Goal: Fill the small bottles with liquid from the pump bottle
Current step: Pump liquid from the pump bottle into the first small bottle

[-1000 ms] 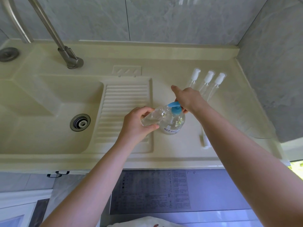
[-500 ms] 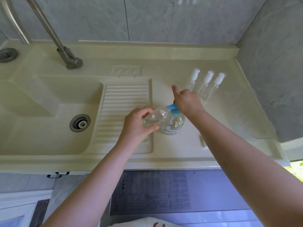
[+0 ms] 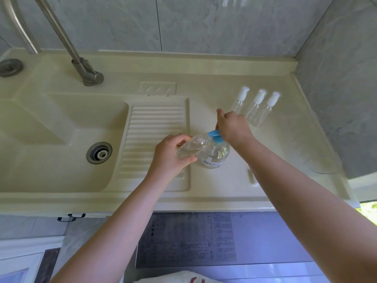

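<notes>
A clear pump bottle [image 3: 215,157] with a blue pump head [image 3: 214,136] stands on the cream counter [image 3: 224,186] right of the ribbed drainboard. My right hand [image 3: 232,127] rests on the pump head from above, fingers curled over it. My left hand [image 3: 170,155] grips a small clear bottle [image 3: 191,148], tilted with its open mouth under the blue spout. Clear liquid shows inside this bottle. Three more small bottles [image 3: 257,108] with white caps stand in a row behind my right hand.
A sink basin [image 3: 51,144] with a metal drain [image 3: 99,153] lies to the left, with a steel tap [image 3: 81,64] behind it. The ribbed drainboard [image 3: 155,129] is under my left hand. Grey tiled walls close the back and right side.
My right hand has sunk lower on the blue pump head, pressing it down. The small bottle in my left hand stays at the spout.
</notes>
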